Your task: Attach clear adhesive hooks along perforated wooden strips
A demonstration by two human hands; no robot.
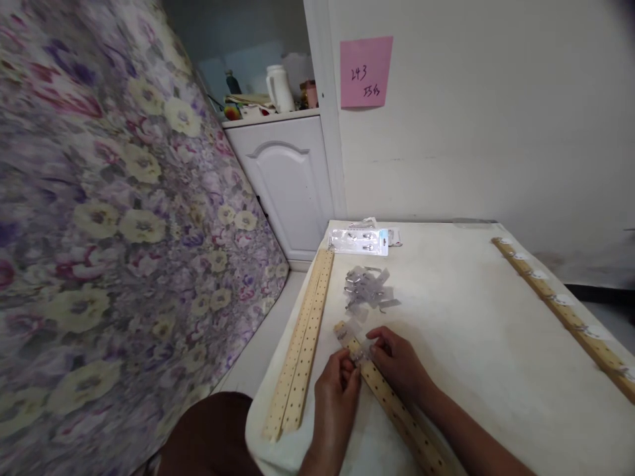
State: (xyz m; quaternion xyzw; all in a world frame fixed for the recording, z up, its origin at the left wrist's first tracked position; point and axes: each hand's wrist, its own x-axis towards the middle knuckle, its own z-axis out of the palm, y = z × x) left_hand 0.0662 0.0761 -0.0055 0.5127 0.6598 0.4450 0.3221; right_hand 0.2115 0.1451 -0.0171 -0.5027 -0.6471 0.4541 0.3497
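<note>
A pale wooden strip with rows of holes (391,403) lies slantwise on the table in front of me. Near its far end sits a small clear plastic piece with a bit of metal (359,357). My left hand (338,387) is at the strip's left edge, its fingers curled and closed at this piece. From the other side, the closed thumb and forefinger of my right hand (397,362) meet the same piece. Another clear plastic piece (343,332) rests at the strip's tip. Just beyond lies a pile of metal hooks with clear plastic tabs (366,289).
Two more holed strips (302,344) lie side by side along the table's left edge. A strip with white round pieces (558,301) runs along the right edge. Clear packaging (360,242) lies at the back of the white table (461,317). A floral curtain (143,225) hangs left.
</note>
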